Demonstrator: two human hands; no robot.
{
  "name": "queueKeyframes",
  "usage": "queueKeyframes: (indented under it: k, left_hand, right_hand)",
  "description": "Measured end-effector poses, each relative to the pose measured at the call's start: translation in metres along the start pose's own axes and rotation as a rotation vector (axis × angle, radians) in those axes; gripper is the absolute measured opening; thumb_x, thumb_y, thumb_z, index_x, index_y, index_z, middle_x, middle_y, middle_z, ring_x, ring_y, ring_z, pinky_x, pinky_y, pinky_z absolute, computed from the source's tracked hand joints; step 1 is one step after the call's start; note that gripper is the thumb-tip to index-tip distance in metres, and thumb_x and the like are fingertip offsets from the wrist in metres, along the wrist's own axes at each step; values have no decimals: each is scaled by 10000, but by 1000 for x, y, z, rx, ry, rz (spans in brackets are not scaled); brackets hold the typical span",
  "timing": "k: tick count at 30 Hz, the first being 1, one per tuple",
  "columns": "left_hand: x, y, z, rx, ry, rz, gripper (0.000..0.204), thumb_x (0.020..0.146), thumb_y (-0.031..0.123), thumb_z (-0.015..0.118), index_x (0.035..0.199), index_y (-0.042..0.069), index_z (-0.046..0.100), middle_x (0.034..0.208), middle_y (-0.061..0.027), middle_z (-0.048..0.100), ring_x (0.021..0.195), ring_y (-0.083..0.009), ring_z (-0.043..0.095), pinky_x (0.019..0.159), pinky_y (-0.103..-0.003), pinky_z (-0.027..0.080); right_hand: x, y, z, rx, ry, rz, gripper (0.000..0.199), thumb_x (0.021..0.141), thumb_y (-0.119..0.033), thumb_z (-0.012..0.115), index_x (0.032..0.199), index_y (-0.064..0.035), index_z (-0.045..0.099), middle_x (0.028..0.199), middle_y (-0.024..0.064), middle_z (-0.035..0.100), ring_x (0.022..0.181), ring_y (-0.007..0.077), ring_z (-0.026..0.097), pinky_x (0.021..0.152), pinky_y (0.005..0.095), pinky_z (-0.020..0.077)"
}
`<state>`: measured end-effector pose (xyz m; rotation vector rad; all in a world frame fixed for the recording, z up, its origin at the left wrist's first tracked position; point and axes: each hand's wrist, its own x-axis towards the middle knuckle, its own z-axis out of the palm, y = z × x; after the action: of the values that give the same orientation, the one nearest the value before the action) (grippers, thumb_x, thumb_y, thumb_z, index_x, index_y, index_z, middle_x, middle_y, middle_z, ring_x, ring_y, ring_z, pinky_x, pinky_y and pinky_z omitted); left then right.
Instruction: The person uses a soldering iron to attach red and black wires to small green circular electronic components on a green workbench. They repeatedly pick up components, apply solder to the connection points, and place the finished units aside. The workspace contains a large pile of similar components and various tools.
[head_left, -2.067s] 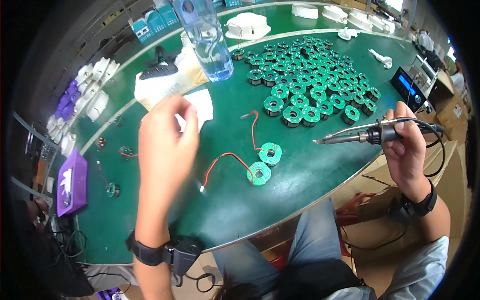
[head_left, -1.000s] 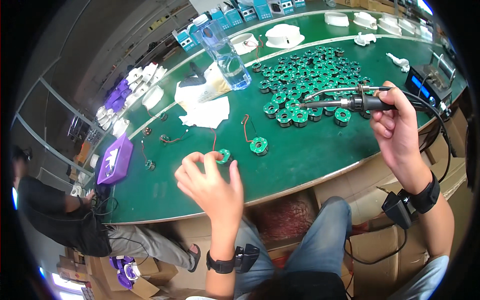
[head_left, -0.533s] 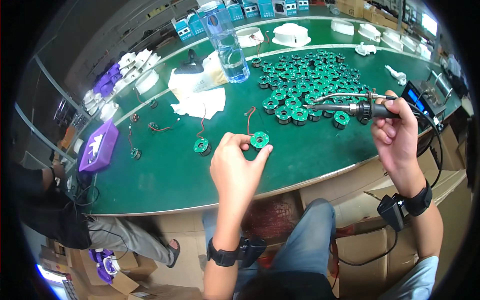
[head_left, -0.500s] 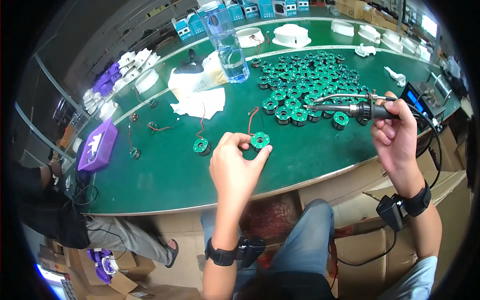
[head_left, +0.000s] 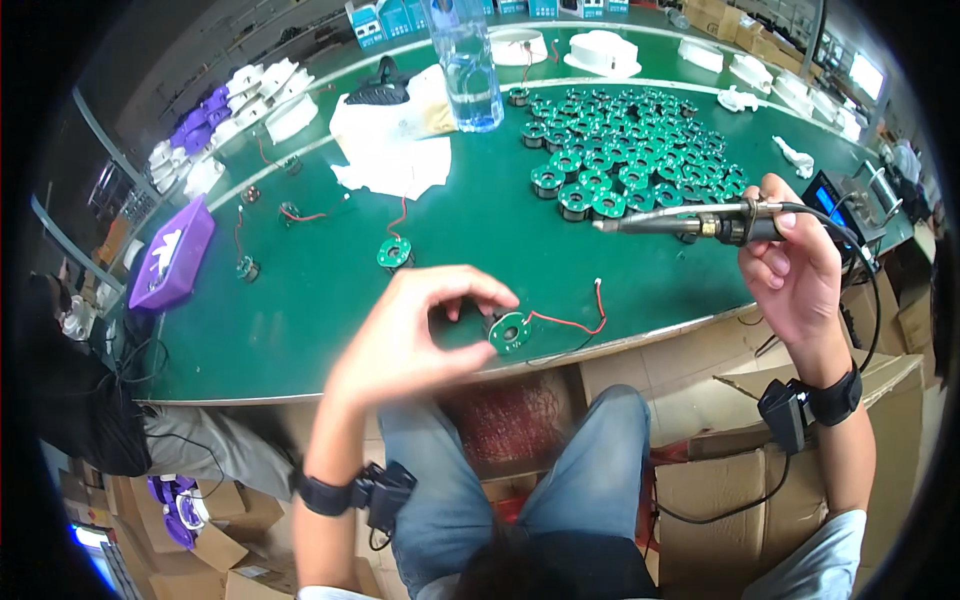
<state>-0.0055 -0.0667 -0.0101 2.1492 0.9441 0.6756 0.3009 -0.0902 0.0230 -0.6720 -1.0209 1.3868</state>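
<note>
Left grip [head_left: 415, 320], blurred, curves by a green ring board [head_left: 518, 343], pinch unclear; right grip [head_left: 797, 262] clasps a soldering iron [head_left: 690, 225].

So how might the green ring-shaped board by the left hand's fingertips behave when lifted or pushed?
The green ring-shaped board looks flat and rigid, so it probably won't bend. Its thin, curving red wire is likely floppy and apt to trail. The rounded outline suggests it might roll if stood on edge.
</note>
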Motion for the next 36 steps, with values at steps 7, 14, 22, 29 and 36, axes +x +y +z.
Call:
queueKeyframes:
  k: [7, 14, 22, 29, 36]
  left_hand:
    - [38, -20, -17, -241, -318, 60, 267, 634, -29, 585, 896, 12, 554, 909, -43, 584, 790, -93, 503, 654, -220, 384]
    - [51, -39, -9, -443, -346, 136, 271, 595, -70, 596, 854, 0, 558, 896, -86, 582, 748, -92, 484, 624, -207, 365]
    - [49, -41, -8, -469, -330, 157, 341, 549, -106, 529, 868, 1, 582, 862, -69, 579, 684, -85, 485, 552, -186, 337]
    - [51, -40, -9, -392, -379, 145, 344, 561, -86, 502, 882, 7, 582, 837, -45, 571, 666, -78, 454, 535, -190, 310]
    - [51, -42, -10, -317, -330, 186, 348, 672, -86, 478, 977, 30, 599, 865, -35, 553, 674, -73, 458, 524, -177, 317]
  right_hand:
    - [2, 15, 5, -253, -180, 17, 216, 693, -144, 604, 814, -49, 452, 711, 45, 467, 502, 57, 384, 419, 171, 293]
    - [2, 18, 4, -406, -155, -74, 238, 647, -104, 630, 779, -64, 435, 695, 61, 456, 493, 55, 365, 409, 172, 289]
    - [-5, 18, 16, -510, -102, -208, 351, 629, -220, 734, 746, -122, 418, 665, 26, 406, 514, 54, 299, 444, 171, 243]
    - [1, 17, 10, -565, -93, -107, 333, 620, -217, 726, 750, -112, 437, 684, 47, 450, 544, 66, 364, 475, 164, 280]
    - [6, 22, 6, -503, -142, -83, 296, 632, -172, 698, 755, -82, 444, 661, 64, 460, 459, 43, 363, 412, 159, 302]
